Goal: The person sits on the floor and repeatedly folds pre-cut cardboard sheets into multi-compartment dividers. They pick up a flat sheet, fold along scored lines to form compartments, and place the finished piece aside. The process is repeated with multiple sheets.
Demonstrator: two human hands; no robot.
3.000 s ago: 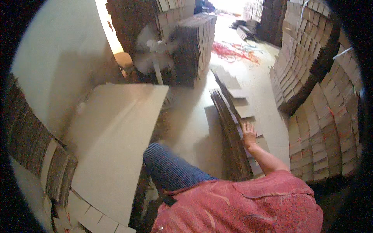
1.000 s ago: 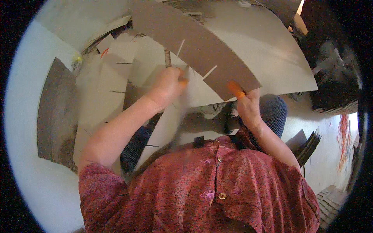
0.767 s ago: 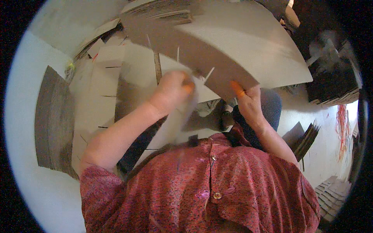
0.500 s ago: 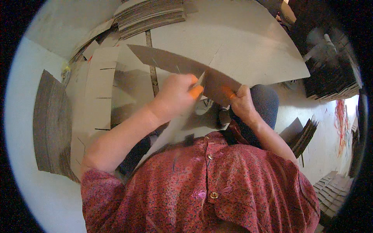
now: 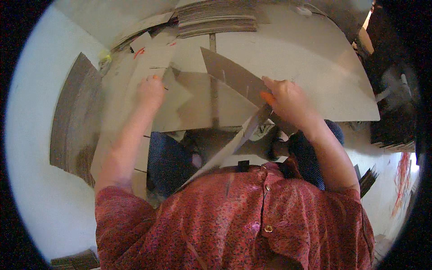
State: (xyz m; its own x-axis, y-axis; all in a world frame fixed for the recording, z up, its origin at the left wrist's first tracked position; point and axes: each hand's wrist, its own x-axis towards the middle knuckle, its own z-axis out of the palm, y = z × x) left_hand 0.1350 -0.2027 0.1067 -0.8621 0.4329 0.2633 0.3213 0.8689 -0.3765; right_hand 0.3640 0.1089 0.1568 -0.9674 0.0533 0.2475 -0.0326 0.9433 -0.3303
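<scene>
My right hand [image 5: 290, 101], with an orange covering at a fingertip, is closed on brown cardboard strips with slots. One strip [image 5: 225, 71] stands on edge and reaches up and left from the hand. Another strip [image 5: 236, 141] slants down and left toward my shirt, crossing the first near my fingers. To the left, my left hand [image 5: 152, 92] is slightly blurred, its fingers curled at the edge of a pale cardboard strip [image 5: 143, 155] with short dark slots. An orange covering shows on one of its fingers too.
A pale table [image 5: 306, 67] with a dark seam [image 5: 213, 99] lies before me. A stack of cardboard [image 5: 216, 20] rests at its far side. Another stack [image 5: 72, 121] leans at the left. Dark stacked sheets [image 5: 391, 121] and reddish strings [image 5: 402, 182] are at the right.
My left hand has left the held cardboard and moved left to the slotted strip. My right hand keeps its grip and now has a second strip crossing the first. The view has shifted.
</scene>
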